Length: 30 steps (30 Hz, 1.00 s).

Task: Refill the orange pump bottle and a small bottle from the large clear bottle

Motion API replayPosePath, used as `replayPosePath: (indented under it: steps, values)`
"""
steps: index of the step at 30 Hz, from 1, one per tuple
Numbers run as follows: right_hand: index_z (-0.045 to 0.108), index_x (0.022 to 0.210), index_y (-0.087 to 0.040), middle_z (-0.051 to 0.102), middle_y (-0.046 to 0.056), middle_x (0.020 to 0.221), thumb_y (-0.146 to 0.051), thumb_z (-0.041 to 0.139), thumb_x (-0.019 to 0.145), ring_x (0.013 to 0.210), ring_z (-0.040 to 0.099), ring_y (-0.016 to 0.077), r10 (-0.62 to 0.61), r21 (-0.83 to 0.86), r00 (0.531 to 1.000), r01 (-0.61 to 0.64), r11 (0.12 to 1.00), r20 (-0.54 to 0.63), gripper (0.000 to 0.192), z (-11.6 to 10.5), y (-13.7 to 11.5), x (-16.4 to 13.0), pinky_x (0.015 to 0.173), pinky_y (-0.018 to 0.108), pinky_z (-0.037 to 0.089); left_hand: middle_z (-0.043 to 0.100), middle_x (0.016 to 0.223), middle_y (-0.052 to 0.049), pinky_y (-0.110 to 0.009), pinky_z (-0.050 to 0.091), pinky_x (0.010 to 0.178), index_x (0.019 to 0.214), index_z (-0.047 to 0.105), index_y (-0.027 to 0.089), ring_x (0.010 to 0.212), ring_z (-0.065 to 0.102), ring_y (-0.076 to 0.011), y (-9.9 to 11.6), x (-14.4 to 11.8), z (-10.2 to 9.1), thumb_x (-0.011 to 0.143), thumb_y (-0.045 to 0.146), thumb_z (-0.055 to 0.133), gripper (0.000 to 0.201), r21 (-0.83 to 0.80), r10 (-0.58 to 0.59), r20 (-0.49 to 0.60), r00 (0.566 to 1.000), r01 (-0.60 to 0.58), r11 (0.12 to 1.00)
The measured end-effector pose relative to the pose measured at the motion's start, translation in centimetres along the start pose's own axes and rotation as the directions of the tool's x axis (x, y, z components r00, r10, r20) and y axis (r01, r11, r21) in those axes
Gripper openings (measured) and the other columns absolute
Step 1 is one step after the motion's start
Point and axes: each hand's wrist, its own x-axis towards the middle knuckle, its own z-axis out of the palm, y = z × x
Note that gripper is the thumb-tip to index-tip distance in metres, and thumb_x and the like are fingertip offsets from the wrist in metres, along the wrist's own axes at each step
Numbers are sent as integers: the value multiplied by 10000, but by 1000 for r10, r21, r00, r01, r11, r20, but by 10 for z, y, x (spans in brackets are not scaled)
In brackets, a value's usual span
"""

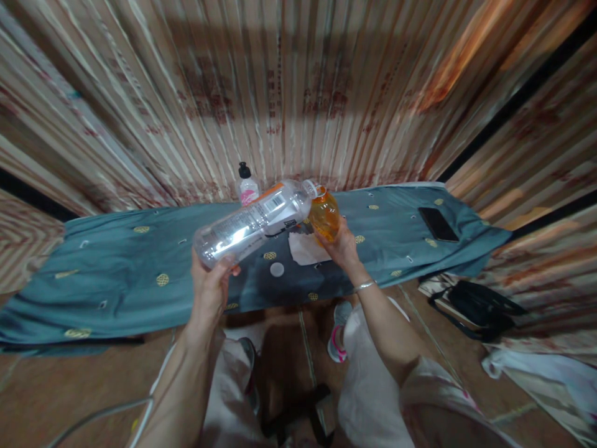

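My left hand point(212, 283) is closed round the base of a large clear plastic bottle point(254, 224), which is tilted with its mouth toward the right. The bottle's mouth meets the opening of a small orange translucent bottle point(325, 216); whether they touch, I cannot tell. Around the lower part of the orange bottle my right hand point(344, 246) is closed, and the bottle leans slightly left. Under it, a white tissue point(308, 249) lies on the blue cloth. A white round cap point(277, 269) rests on the cloth between my hands.
A patterned blue cloth point(125, 267) covers the long narrow table. Behind the clear bottle stands a pump-top bottle point(247, 186) with a black top. A black phone point(437, 224) lies at the right. On the floor are a black bag point(480, 308) and a cable point(102, 410). Striped curtains point(280, 93) hang behind.
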Motion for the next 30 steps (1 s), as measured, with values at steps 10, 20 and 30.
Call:
replayPosePath:
  steps: [10, 20, 30]
  values:
    - [537, 1354, -160, 776, 189, 1227, -454, 794, 862, 1121, 777, 338, -21, -6, 1000, 22, 1000, 3, 628, -3, -2, 0, 941, 457, 641, 701, 1074, -62, -205, 358, 486, 1183, 675, 233, 735, 568, -144, 1, -1, 2, 494, 306, 935, 740, 14, -1, -2, 1000, 1, 1000]
    - [534, 1347, -165, 782, 188, 1208, -475, 791, 854, 1107, 781, 348, -14, -10, 1000, 14, 1000, -2, 637, -1, -1, 0, 927, 463, 643, 680, 1004, -40, -179, 383, 464, 1092, 650, 219, 697, 570, -124, 0, -1, 0, 510, 278, 927, 648, 1, 9, 3, 1000, -9, 1000]
    - [526, 1360, -161, 779, 193, 1226, -456, 801, 851, 1123, 776, 344, -10, -1, 1000, 10, 1000, 0, 650, -2, -1, 0, 938, 463, 639, 674, 999, -36, -204, 372, 472, 1071, 652, 227, 719, 565, -142, 1, -1, 2, 486, 295, 929, 650, 1, -12, -20, 1000, 12, 1000]
